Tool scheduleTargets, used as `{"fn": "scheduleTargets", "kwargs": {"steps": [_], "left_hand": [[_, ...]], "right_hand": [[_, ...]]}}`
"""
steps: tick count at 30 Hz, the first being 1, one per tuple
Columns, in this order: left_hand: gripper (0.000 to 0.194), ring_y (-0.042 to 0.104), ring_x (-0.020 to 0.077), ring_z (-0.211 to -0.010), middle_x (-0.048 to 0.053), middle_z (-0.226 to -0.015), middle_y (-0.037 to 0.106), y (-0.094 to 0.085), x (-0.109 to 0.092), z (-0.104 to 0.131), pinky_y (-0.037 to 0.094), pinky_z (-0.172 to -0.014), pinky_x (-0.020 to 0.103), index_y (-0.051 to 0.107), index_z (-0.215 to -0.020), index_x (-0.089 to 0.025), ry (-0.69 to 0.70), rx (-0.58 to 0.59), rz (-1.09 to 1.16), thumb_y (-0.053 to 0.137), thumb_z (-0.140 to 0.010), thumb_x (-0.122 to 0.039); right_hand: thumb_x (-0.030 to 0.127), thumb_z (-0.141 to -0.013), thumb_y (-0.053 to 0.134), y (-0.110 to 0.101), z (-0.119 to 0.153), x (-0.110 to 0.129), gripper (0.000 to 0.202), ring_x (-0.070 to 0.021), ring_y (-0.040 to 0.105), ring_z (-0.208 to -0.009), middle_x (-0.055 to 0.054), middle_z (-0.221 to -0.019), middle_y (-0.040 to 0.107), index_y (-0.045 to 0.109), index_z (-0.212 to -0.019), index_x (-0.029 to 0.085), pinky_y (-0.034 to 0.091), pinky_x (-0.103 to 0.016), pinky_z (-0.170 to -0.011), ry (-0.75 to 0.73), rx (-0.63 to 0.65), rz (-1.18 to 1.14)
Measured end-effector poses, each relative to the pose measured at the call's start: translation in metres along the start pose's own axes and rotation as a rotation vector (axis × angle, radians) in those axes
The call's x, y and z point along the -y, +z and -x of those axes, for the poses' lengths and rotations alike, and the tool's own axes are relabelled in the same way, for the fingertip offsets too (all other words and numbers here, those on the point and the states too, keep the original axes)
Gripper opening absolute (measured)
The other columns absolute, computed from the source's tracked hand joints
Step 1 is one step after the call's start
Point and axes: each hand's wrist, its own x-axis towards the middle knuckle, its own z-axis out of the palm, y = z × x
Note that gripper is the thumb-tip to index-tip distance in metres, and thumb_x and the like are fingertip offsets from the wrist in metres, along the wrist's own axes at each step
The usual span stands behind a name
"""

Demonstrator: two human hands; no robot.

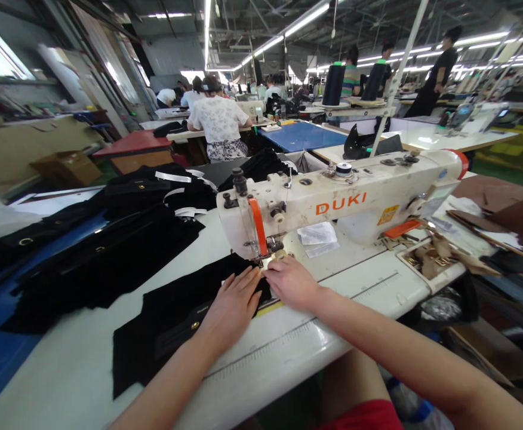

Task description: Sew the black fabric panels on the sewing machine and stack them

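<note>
A white sewing machine (297,197) with orange lettering stands on the table in front of me. A black fabric piece (154,325) with a gold eyelet lies flat on the table, its right end under the machine's needle area. Stretched flat on that fabric, my left hand (237,298) has its fingers pointing at the presser foot. My right hand (291,283) is bent close beside the needle, fingertips down at the fabric's edge and touching near the left fingertips. Whatever may be under the right fingers is hidden.
Stacks of black fabric pieces (109,257) lie at the left, some with white strips. A tray of small parts (431,260) is set into the table at the right. Brown material (503,203) lies beyond it. A person in a white shirt (221,116) sits ahead.
</note>
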Motion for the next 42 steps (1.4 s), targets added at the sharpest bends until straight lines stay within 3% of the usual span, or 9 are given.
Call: {"fn": "scheduleTargets", "kwargs": {"steps": [8, 24, 37, 42], "left_hand": [[0.045, 0.043, 0.024, -0.135, 0.013, -0.141, 0.052, -0.002, -0.001, -0.002, 0.035, -0.11, 0.049, 0.05, -0.135, -0.013, -0.038, 0.048, 0.029, 0.034, -0.097, -0.029], [0.043, 0.045, 0.0255, -0.133, 0.014, -0.139, 0.053, -0.003, -0.003, -0.003, 0.036, -0.109, 0.05, 0.051, -0.133, -0.014, -0.051, 0.028, 0.046, 0.037, -0.095, -0.027], [0.042, 0.051, 0.0273, -0.127, 0.016, -0.133, 0.059, 0.0, 0.012, -0.018, 0.038, -0.107, 0.05, 0.059, -0.125, -0.013, -0.068, 0.001, -0.016, 0.036, -0.095, -0.031], [0.044, 0.047, 0.0249, -0.131, 0.013, -0.138, 0.055, -0.002, 0.013, 0.003, 0.038, -0.107, 0.048, 0.053, -0.133, -0.015, -0.066, -0.001, -0.037, 0.035, -0.096, -0.03]], "right_hand": [[0.016, -0.093, 0.048, 0.002, -0.001, -0.001, 0.019, -0.0205, 0.052, -0.086, -0.007, -0.089, 0.063, 0.066, -0.089, 0.013, 0.041, -0.033, -0.08, -0.012, -0.013, 0.016], [0.014, -0.09, 0.054, -0.001, 0.003, 0.0, 0.014, -0.0211, 0.052, -0.087, -0.008, -0.088, 0.063, 0.068, -0.092, 0.013, 0.041, -0.033, -0.081, -0.015, 0.02, 0.015], [0.015, -0.09, 0.053, -0.001, 0.002, -0.001, 0.015, -0.0212, 0.052, -0.086, -0.008, -0.088, 0.065, 0.068, -0.087, 0.014, 0.04, -0.033, -0.081, 0.01, 0.025, 0.01], [0.014, -0.089, 0.054, 0.001, 0.009, -0.001, 0.016, -0.0194, 0.05, -0.08, -0.007, -0.082, 0.063, 0.068, -0.082, 0.015, 0.04, -0.032, -0.077, -0.004, -0.088, -0.044]]}}
